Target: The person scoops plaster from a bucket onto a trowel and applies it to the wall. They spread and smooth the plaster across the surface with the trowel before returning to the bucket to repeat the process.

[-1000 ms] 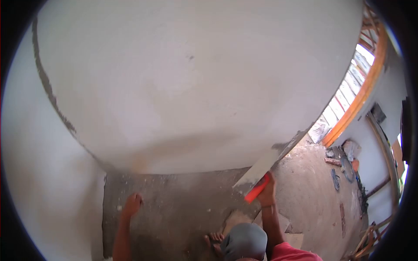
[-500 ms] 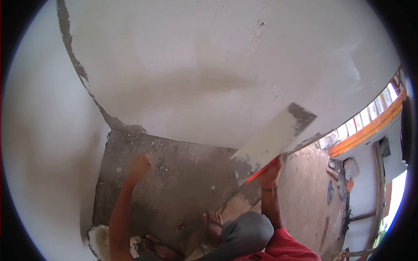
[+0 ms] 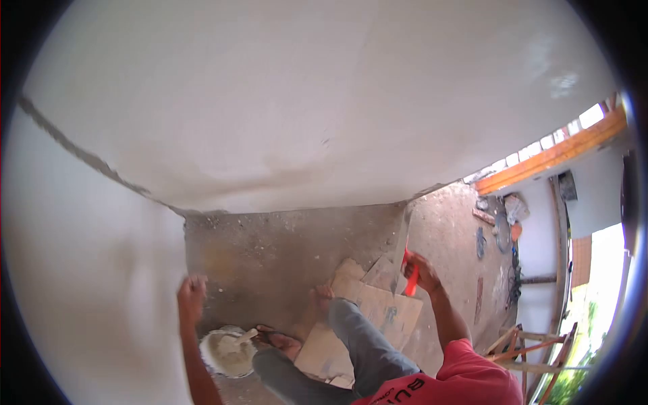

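Note:
My right hand (image 3: pixel 422 273) is closed round the red handle of a wide putty knife (image 3: pixel 401 244), right of my knees. Its long blade is turned nearly edge-on and points up toward the foot of the wall. My left hand (image 3: pixel 192 297) is held in a loose fist beside the left wall (image 3: pixel 88 270), with nothing visible in it. Below and right of that hand, a round tub (image 3: pixel 208 361) of pale, wet plaster stands on the floor by my foot. A pale-handled tool (image 3: pixel 248 335) rests in it.
A pale plastered wall (image 3: pixel 283 101) fills the front, with a dark unfinished strip (image 3: pixel 88 156) along its left corner. Cardboard (image 3: pixel 398 314) lies under my legs. At right are sandals (image 3: pixel 480 241), rubble (image 3: pixel 516 208), an orange beam (image 3: pixel 547 154) and a wooden stand (image 3: pixel 540 351).
My right hand has lowered the putty knife and turned its blade from broadside to edge-on. My left hand has moved lower and slightly left. The view has shifted, showing the whole plaster tub.

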A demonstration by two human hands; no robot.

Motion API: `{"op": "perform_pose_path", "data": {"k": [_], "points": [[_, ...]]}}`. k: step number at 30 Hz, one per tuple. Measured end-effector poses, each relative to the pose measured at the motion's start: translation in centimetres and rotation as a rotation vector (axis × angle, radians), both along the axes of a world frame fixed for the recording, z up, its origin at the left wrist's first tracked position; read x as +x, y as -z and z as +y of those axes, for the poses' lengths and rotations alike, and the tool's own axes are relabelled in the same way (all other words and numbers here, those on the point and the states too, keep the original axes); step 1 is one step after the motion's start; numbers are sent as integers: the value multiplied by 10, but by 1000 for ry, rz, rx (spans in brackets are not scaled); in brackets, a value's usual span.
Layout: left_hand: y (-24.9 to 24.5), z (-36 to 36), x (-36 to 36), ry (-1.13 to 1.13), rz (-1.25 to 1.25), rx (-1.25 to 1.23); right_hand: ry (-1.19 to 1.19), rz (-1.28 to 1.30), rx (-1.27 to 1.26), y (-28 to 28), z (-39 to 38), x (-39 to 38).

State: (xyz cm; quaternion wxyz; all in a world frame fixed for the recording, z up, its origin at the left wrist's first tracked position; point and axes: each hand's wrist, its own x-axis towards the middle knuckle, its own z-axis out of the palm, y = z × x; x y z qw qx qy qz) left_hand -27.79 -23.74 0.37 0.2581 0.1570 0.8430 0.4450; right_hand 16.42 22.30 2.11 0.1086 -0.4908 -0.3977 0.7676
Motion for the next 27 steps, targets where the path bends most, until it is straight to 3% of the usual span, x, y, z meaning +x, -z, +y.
{"op": "perform_pose_path", "data": {"k": [1, 2, 3, 4, 5, 6, 7, 8, 9, 10, 11, 14, 15, 16, 17, 18, 19, 20, 21, 23, 27], "points": [[-35, -4, 28, -190, -176, -84, 7, -134, 24, -4, -5, 44], [-24, -38, 54, -264, -196, -122, 12, -270, 43, -8, -17, 97], [-13, -70, 85, -246, -91, -177, -18, -453, 148, -14, -34, 159], [13, -105, 124, -308, 10, -73, -60, -675, 216, -57, -58, 192], [-52, -98, 159, -453, -246, -66, -17, -806, 232, -74, -80, 233], [-101, -98, 187, -449, -361, -42, 150, -800, 144, -104, -108, 254], [-59, -139, 222, -468, -256, -71, 230, -818, 112, -137, -134, 268], [-64, -156, 246, -488, -317, -74, 297, -725, 55, -159, -153, 287], [-105, -138, 268, -493, -241, -96, 370, -627, 30, -176, -167, 287], [-142, -122, 276, -428, -195, -129, 438, -527, 11, -188, -172, 282], [-147, -121, 285, -355, -261, -12, 499, -428, -3, -194, -169, 273], [-168, -86, 255, -234, -337, -166, 578, 63, -70, -182, -143, 163], [-168, -73, 235, -185, -391, -234, 391, 130, 123, -155, -137, 133], [-156, -70, 221, -138, -444, -302, 339, 145, 129, -110, -127, 105], [-121, -79, 210, 21, -324, -315, 287, 161, 135, -66, -116, 76], [-86, -90, 201, 185, -216, -328, 198, 21, 261, -65, -100, 26], [-68, -94, 192, 284, -182, -302, -25, -351, 347, -29, -75, 0], [-60, -93, 180, 214, -303, -332, -86, -648, 765, 8, -65, -24], [-60, -92, 177, 136, -427, -368, -39, -718, 878, 31, -48, -42], [-60, -85, 185, -24, -492, -323, 131, -645, 1017, 60, 12, -75], [-15, -136, 229, -93, -625, -456, 302, -515, 1326, 81, 112, -116]]}}
